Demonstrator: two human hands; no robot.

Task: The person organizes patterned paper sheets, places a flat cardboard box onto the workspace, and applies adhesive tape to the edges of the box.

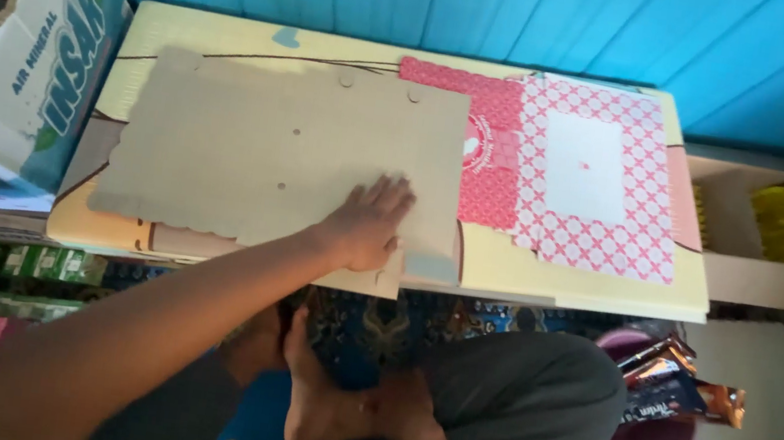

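On a low yellow table (596, 282) against a blue wall, we see the left hand (369, 222) pressing flat, fingers spread, on a brown cardboard sheet (270, 149). The right hand is out of view. The sheet's near edge overhangs the table, so we judge it could slide off. A red patterned flat box (575, 174) lies beside it.

— Only one view, worn on the head, looking steeply down and forward over the low desk (596, 282).
— How near?
— Close: within arm's reach of the cardboard sheet (270, 149), with own legs at bottom edge.
— Facing where?
— Toward the blue plank wall (441, 0) behind the desk.
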